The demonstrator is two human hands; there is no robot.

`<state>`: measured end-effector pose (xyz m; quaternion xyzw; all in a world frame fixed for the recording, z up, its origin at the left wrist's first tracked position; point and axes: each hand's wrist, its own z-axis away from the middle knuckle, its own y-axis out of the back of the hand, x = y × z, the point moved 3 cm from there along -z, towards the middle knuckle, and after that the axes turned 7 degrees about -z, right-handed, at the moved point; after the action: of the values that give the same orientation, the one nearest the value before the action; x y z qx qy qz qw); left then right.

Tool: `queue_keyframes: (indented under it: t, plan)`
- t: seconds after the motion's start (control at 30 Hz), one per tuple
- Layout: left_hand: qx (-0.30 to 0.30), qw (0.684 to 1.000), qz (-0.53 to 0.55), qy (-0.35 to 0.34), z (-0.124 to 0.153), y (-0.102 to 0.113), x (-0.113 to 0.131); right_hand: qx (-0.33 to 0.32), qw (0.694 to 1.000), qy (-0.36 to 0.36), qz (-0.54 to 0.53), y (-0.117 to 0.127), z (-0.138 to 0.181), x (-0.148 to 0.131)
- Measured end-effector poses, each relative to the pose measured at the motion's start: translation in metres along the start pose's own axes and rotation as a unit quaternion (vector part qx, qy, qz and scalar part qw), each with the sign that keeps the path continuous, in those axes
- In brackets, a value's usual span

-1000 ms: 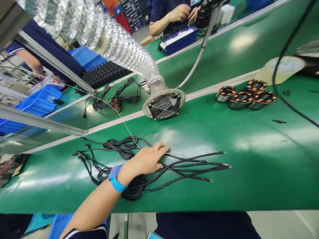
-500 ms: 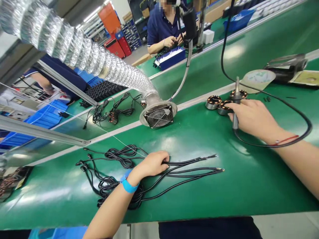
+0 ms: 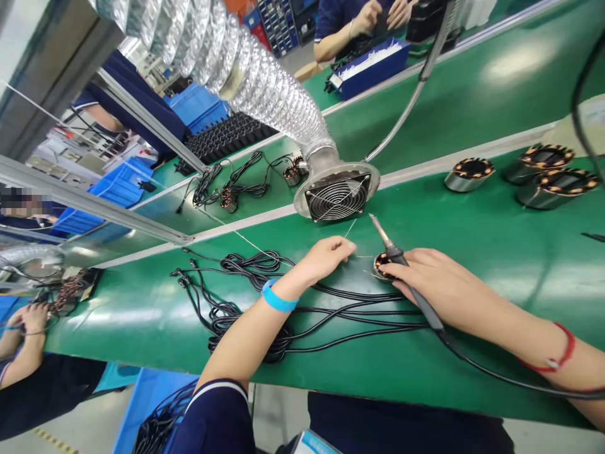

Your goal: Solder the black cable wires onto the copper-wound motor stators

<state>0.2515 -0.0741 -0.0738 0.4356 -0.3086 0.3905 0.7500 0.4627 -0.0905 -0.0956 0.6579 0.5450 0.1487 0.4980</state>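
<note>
My right hand [image 3: 442, 287] grips a soldering iron [image 3: 397, 258] whose tip points up toward the fan, and its fingers rest on a small motor stator [image 3: 379, 263] on the green belt. My left hand [image 3: 326, 257], with a blue wristband, pinches a thin solder wire [image 3: 350, 228] just left of the stator. Under both forearms lies a bundle of black cables [image 3: 265, 296], coiled at the left with its ends running right.
A fume fan [image 3: 336, 197] on a silver duct [image 3: 246, 69] stands just behind my hands. Three more stators [image 3: 543, 173] sit at the right. Other cables [image 3: 236, 183] lie on the far belt. Other people work across the line and at the left edge [image 3: 21, 321].
My right hand has come in from the right with the soldering iron and a stator, down to the belt by the fan. My left hand left the cables and lifted the solder wire.
</note>
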Motion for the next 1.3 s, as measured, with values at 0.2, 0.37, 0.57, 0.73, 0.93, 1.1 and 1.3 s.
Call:
queue_keyframes:
  t: [0.2,0.37,0.57,0.73,0.93,1.1,1.3]
  plan:
    - [-0.095,0.994,0.036,0.049,0.002,-0.005,-0.002,0.043,0.999,-0.014,0.000,-0.002,-0.008,-0.014]
    - [-0.132,0.979,0.143,0.067,0.001,-0.013,-0.004,0.066,0.996,-0.046,-0.048,-0.016,-0.004,-0.005]
    - [-0.108,0.979,0.174,-0.005,-0.003,-0.023,0.000,0.043,0.992,-0.083,-0.080,-0.023,-0.001,-0.002]
    - [-0.140,0.988,0.051,-0.049,0.010,-0.010,-0.005,0.047,0.991,-0.095,-0.080,-0.020,-0.001,-0.002]
    - [-0.115,0.986,-0.035,-0.112,0.011,-0.007,-0.003,0.051,0.990,-0.096,-0.088,-0.021,-0.001,-0.002]
    - [-0.135,0.985,0.050,-0.093,0.002,-0.024,-0.006,0.052,0.992,-0.091,-0.070,-0.022,-0.001,-0.002]
    - [-0.066,0.995,-0.012,-0.070,0.004,-0.015,-0.015,0.048,0.989,-0.116,-0.079,-0.023,0.002,0.004]
